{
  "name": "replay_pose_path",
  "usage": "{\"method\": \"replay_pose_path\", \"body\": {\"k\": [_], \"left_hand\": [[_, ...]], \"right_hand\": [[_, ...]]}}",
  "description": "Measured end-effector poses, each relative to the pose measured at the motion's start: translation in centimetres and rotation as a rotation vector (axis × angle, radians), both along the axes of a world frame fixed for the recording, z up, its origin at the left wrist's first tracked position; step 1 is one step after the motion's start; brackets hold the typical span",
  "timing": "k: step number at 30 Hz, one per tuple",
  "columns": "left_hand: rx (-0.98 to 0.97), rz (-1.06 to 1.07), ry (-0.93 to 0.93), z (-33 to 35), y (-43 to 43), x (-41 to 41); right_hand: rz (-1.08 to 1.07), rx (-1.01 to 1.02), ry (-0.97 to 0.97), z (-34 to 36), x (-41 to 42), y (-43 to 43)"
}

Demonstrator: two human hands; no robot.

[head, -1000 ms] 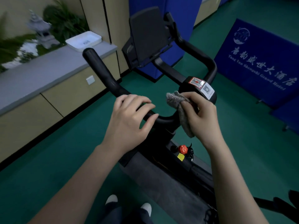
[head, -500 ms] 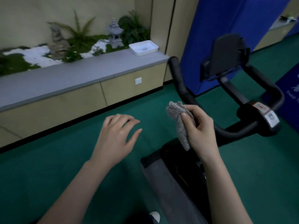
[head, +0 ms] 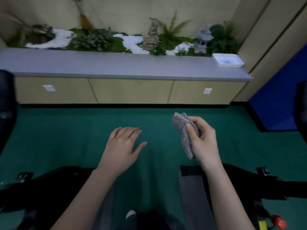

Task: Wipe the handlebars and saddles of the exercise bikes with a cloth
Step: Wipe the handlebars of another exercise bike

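Now that your hands are off the handlebars: right hand (head: 205,143), 3 o'clock, fingers clamped on the cloth (head: 183,130); left hand (head: 123,145), fingers apart; next bike likely.

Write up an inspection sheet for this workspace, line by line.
Surface: green floor under both hands.
Job's things: grey cloth, bunched; left bike frame and right bike frame, dark, the right one with a red knob.
Clutter: white tray on the grey ledge.
Grippers: left hand open, touching nothing; right hand grips the cloth.
Cables: nothing seen.
Surroundings: ferns, stone lantern, blue panel.
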State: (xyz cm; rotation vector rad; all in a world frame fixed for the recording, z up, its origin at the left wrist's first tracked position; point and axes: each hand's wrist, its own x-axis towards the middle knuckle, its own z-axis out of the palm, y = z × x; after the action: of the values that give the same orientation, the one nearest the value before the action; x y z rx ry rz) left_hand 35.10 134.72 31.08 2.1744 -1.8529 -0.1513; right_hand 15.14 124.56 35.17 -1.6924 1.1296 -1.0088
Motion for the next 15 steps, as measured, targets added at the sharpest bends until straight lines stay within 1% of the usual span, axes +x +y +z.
{"method": "replay_pose_path", "body": {"k": [7, 15], "left_hand": [[-0.005, 0.229, 0.029, -0.6, 6.7, 4.1], [-0.078, 0.543, 0.029, 0.1, 12.1, 5.7]], "right_hand": [[0.229, 0.053, 0.023, -0.8, 8.3, 3.4], [0.526, 0.079, 0.018, -1.1, 14.3, 4.4]]}}
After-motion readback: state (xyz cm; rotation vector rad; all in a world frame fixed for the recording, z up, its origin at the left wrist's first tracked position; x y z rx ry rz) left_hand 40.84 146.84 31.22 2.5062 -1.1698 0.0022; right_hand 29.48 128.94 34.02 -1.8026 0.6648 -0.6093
